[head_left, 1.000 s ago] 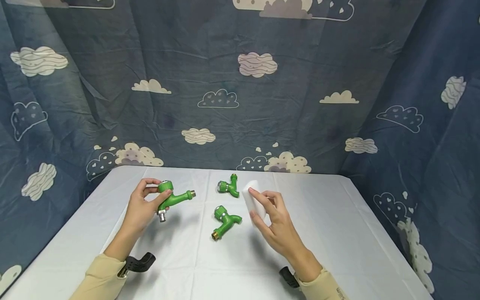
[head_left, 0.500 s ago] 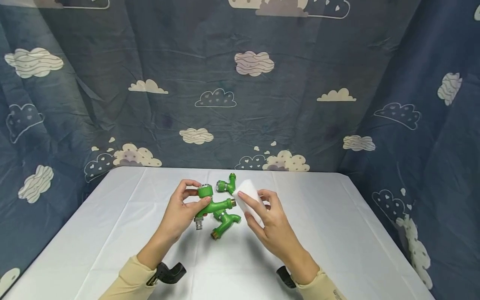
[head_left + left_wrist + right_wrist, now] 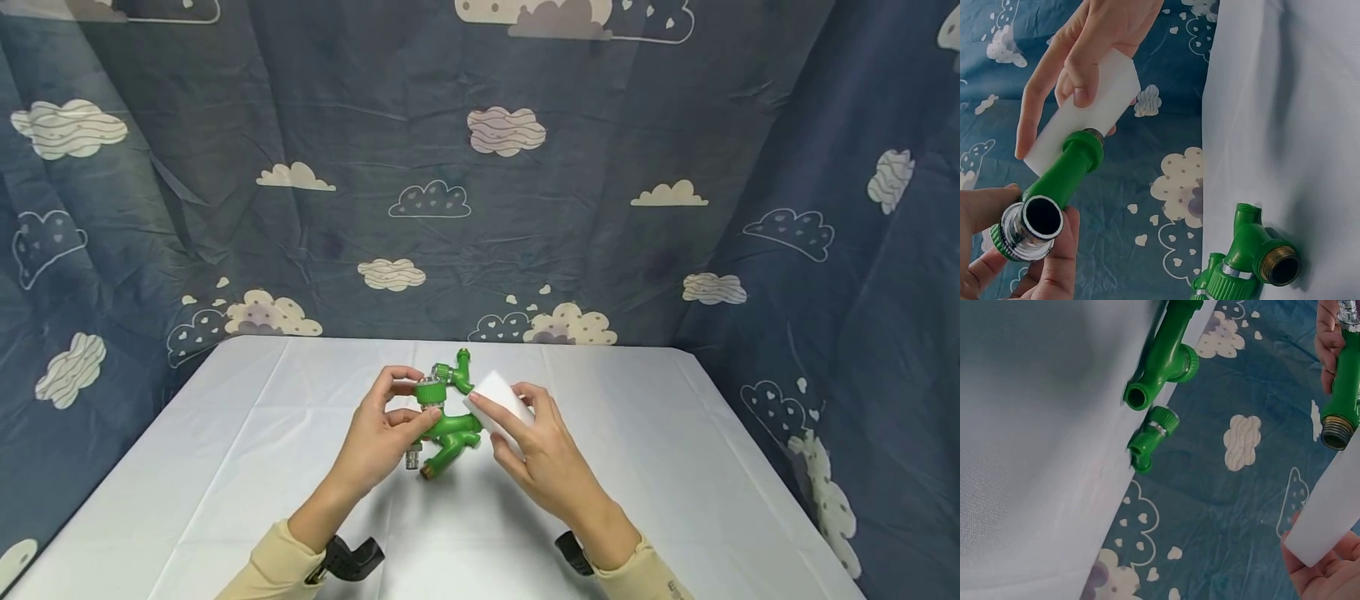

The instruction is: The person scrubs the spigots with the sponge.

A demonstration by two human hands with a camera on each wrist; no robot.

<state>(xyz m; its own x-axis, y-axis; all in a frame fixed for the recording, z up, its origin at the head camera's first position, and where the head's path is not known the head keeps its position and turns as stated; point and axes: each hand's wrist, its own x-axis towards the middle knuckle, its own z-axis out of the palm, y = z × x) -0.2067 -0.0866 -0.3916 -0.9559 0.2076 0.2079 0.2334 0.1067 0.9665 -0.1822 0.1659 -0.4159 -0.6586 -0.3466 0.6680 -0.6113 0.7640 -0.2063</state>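
My left hand holds a green tap around its knob, above the table, with the metal nozzle pointing down. The threaded inlet of this tap faces right, towards a white sponge block pinched between the thumb and fingers of my right hand. In the left wrist view the threaded end overlaps the sponge; whether they touch, I cannot tell. Behind the held tap, a second green tap lies on the cloth, partly covered. Farther back lies a smaller-looking third green tap.
A white cloth covers the table. Its far edge meets a dark blue curtain with printed clouds, which also hangs along both sides. Black wrist mounts sit at both sleeves.
My left hand has carried the green tap rightwards to the sponge, in front of the lying taps. The sponge has tilted and shifted slightly left in my right hand.
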